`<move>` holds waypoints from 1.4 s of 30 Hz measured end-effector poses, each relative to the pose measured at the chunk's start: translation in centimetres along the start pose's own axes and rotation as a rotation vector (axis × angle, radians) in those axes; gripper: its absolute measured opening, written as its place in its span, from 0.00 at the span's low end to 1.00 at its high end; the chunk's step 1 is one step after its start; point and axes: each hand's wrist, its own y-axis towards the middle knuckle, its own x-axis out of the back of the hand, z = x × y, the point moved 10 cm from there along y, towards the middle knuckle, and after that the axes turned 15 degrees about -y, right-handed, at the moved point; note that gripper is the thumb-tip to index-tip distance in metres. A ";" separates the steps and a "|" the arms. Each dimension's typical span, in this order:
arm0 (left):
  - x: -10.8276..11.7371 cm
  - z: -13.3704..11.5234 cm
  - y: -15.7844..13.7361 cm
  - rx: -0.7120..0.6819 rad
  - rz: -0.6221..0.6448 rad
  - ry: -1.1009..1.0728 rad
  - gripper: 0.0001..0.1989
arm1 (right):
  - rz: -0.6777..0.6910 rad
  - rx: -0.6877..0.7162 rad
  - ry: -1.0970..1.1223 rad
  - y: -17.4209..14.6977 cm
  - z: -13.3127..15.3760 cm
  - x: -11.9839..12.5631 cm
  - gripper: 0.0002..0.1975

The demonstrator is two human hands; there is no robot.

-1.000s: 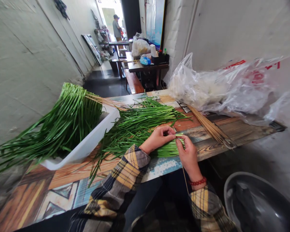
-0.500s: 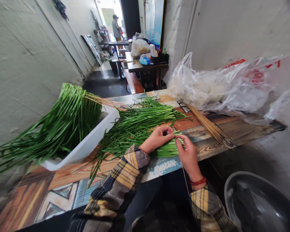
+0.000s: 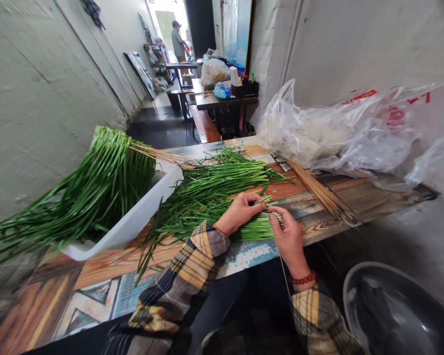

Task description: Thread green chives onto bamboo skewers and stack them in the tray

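My left hand point(image 3: 241, 213) pinches the stem ends of a few garlic chives point(image 3: 268, 199) between thumb and fingers. Close beside it, my right hand point(image 3: 289, 239) is closed on a thin bamboo skewer point(image 3: 283, 274), whose length hangs down past the wrist. The skewer's upper end is at the stems; my fingers hide whether it passes through them. Beneath both hands lies a loose bunch of chives point(image 3: 257, 231), stems to the right. Behind it is another pile of chives point(image 3: 225, 178) on the patterned table point(image 3: 244, 256).
At the left, a white tray point(image 3: 148, 207) bears a thick stack of skewered chives point(image 3: 118, 162). Loose skewers point(image 3: 314, 190) lie right of the piles, before clear plastic bags point(image 3: 340, 133). A grey basin point(image 3: 395, 305) stands low right. A person point(image 3: 178, 42) is near the far doorway.
My left fingers have shifted slightly at the stem ends, and the pinched stems sit a little differently. My right hand stays almost still with the skewer.
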 end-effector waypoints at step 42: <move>0.3 0.5 0.0 0.030 -0.018 -0.021 0.15 | 0.005 -0.114 0.148 -0.2 -2.2 -1.1 0.19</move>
